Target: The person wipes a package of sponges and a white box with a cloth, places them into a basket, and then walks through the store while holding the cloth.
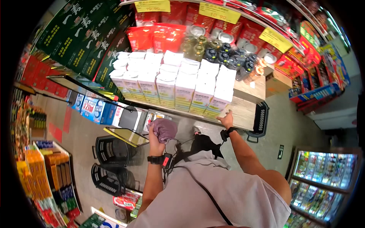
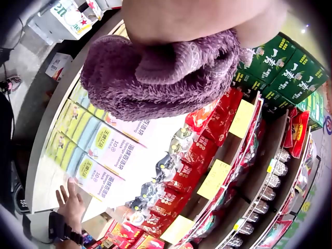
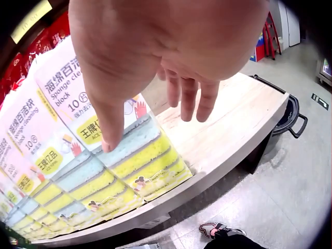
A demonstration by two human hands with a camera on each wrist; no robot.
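Observation:
My left hand [image 1: 153,142] grips a bunched purple fluffy cloth [image 1: 166,130], held out in front of the display. In the left wrist view the folded purple cloth [image 2: 155,78] hangs beneath the hand. My right hand [image 1: 227,120] is at the right end of a row of sponge packs [image 1: 184,97]. Seen from the right wrist, its thumb lies over the front of the end sponge pack [image 3: 148,155], while the other fingers extend down beside the pack, above bare wood. Blue and yellow sponges show through the lower part of each pack.
The packs stand on a curved wooden display table [image 1: 243,114]. Behind them are dark-capped bottles [image 1: 224,57] and red bags [image 1: 167,38]. A black basket [image 1: 260,119] stands off the table's right end; more black baskets [image 1: 110,152] are on the floor at left.

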